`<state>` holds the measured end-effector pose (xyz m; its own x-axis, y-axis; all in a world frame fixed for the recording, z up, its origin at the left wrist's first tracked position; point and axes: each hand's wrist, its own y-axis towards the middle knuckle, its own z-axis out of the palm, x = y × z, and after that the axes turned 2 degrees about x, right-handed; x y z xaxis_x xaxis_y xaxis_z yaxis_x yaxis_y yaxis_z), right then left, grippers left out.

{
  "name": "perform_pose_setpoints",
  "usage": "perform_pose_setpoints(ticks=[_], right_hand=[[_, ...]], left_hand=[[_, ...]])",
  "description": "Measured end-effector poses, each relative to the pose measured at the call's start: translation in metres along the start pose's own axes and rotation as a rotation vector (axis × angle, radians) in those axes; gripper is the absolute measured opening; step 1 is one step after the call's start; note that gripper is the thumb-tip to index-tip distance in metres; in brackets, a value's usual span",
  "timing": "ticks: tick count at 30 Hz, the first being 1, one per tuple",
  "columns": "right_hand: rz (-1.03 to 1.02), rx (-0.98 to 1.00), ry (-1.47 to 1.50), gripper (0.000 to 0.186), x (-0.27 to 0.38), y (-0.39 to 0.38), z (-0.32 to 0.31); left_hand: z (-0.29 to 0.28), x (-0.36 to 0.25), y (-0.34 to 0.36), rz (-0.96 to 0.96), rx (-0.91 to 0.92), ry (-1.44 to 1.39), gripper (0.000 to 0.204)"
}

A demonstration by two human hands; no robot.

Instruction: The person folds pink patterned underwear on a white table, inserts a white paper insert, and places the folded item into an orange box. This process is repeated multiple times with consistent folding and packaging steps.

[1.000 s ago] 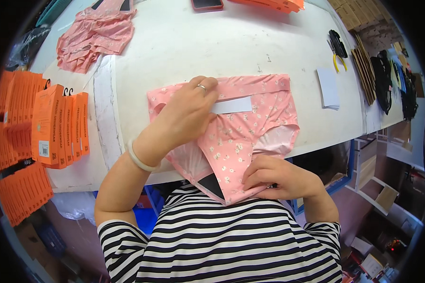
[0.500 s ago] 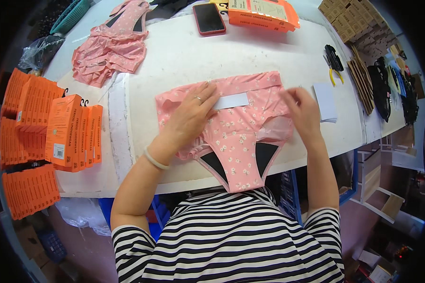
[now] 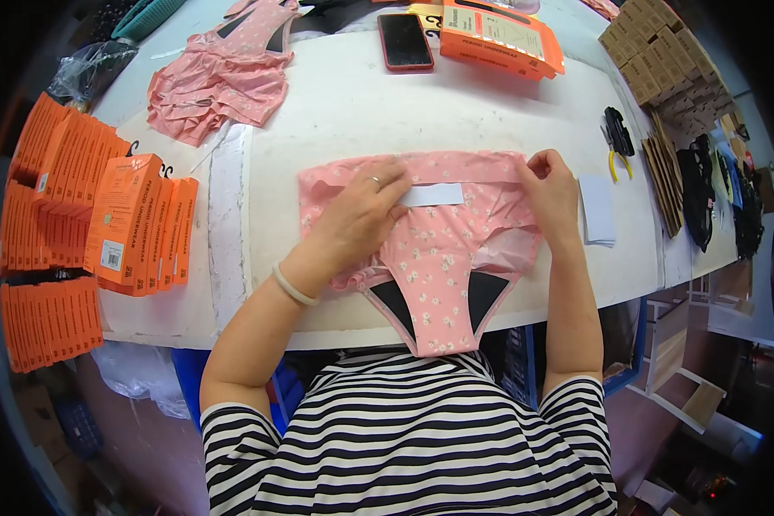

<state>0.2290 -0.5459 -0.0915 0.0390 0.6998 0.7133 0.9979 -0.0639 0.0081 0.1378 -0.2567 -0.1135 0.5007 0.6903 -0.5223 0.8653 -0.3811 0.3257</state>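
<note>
Pink floral underwear [image 3: 430, 258] with black inner panels lies spread on the table, its crotch end toward me. A small white card [image 3: 433, 195] rests on it, just below the folded-down waistband. My left hand [image 3: 365, 202] lies over the left part of the waistband, fingers stretched across the cloth and thumb beside the card. At the right end of the waistband, my right hand [image 3: 552, 189] pinches the fabric edge between thumb and fingers.
Orange boxes [image 3: 125, 224] stand stacked at the left. Farther back lie more pink underwear [image 3: 219, 90], a phone [image 3: 406, 41] and an orange package [image 3: 500, 39]. White cards [image 3: 596, 211] and yellow-handled snips [image 3: 617, 159] are at the right. The table's front edge [image 3: 258, 337] runs before me.
My right hand has come down onto the waistband's right end and taken hold of it. The left hand's fingers have shifted slightly along the waistband. The whole view has shifted a little.
</note>
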Motion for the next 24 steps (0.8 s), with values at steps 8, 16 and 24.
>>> perform_pose_setpoints(ticks=[8, 16, 24], right_hand=[[-0.539, -0.217, -0.377, 0.011, -0.007, -0.001, 0.016], [-0.798, -0.042, -0.223, 0.015, 0.02, -0.046, 0.022], [-0.51, 0.511, -0.226, 0.046, 0.013, -0.172, -0.035]], left_hand=[[0.0, -0.003, 0.009, 0.053, 0.03, 0.114, 0.038], [0.003, 0.001, 0.004, -0.016, -0.039, 0.026, 0.034], [0.012, 0.023, 0.009, 0.063, -0.104, 0.01, 0.027]])
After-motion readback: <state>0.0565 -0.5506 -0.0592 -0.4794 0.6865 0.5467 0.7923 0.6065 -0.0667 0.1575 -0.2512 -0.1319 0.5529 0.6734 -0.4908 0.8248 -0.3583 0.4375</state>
